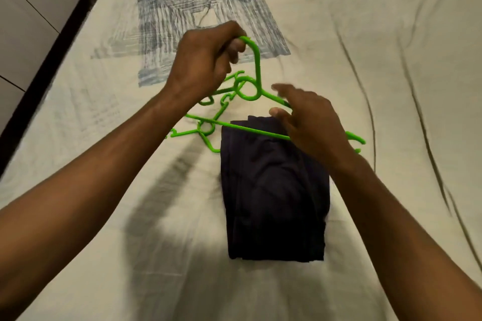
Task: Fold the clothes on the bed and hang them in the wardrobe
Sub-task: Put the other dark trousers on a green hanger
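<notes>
Nearest, the folded garment (273, 190) is lying mid-bed (391, 34), its long axis running toward the foot edge. Just beyond its far end, the right hand (310, 122) is hovering with fingers spread, holding nothing, nearer the garment than the left. Farther off, the left hand (206, 60) is gripping the hook of a hanger (254, 78), lifting it hook-up off a second hanger (206, 128); its bar is crossing the garment's far end.

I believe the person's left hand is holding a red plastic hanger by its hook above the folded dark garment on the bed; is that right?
Not quite: the head view shows the plastic hanger is bright green, not red. The rest stands: the left hand holds it by its hook, above the folded dark navy garment lying on the cream bed sheet.
</notes>
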`<action>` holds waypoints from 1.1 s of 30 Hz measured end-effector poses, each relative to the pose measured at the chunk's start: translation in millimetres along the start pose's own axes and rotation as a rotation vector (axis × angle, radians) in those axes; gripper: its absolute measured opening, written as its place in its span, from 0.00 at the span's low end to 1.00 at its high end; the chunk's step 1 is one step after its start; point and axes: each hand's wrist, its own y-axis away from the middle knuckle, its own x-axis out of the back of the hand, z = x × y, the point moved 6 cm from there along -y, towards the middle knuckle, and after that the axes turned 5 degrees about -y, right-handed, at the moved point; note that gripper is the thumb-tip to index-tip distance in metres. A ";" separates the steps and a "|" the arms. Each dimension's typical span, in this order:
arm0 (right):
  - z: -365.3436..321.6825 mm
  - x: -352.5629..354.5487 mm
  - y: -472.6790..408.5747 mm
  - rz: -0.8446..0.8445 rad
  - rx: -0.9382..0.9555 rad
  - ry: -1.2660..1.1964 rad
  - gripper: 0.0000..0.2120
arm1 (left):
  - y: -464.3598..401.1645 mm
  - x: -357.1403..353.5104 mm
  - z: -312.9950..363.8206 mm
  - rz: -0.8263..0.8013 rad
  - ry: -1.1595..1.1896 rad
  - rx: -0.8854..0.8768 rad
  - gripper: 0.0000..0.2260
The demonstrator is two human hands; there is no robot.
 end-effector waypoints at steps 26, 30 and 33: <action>236.5 -41.5 54.2 0.137 -0.847 -0.512 0.12 | 105.5 -191.5 -103.2 -0.668 -0.443 0.642 0.43; 236.0 -49.4 50.9 0.075 -0.787 -0.568 0.11 | 95.6 -194.7 -101.6 -0.743 -0.509 0.562 0.39; 232.7 -54.8 50.5 0.039 -0.755 -0.584 0.11 | 91.8 -199.3 -94.3 -0.786 -0.480 0.524 0.35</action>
